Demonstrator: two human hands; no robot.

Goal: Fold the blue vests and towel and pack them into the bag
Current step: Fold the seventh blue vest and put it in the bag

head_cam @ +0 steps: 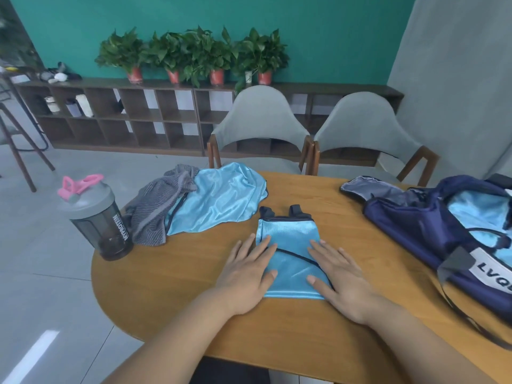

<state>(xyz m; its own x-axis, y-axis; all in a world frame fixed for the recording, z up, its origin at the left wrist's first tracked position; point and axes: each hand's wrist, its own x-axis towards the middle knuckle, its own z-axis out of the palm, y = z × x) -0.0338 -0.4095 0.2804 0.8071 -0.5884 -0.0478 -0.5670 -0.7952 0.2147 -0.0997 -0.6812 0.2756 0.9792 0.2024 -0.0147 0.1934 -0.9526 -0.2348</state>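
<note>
- Your left hand point(249, 275) and right hand point(340, 275) lie flat, fingers spread, pressing the two side edges of the folded shiny light-blue vest point(288, 256), which sits just in front of you.
- The vest's long axis runs away from you, dark straps at the far end.
- The open navy fabric duffel bag point(415, 225) lies to the right, so your right hand is nearer.
- The unfolded blue satin vest point(221, 200) and grey ribbed towel point(160, 209) are far left, touching.
- Round wooden table point(166, 286); grey shaker bottle point(99, 223) at its left rim; two grey chairs point(260, 120) beyond.

A folded blue vest point(289, 239) lies mid-table, a crumpled vest point(219, 198) touches the grey towel point(158, 206), and the open bag point(410, 223) perhaps holds another.
</note>
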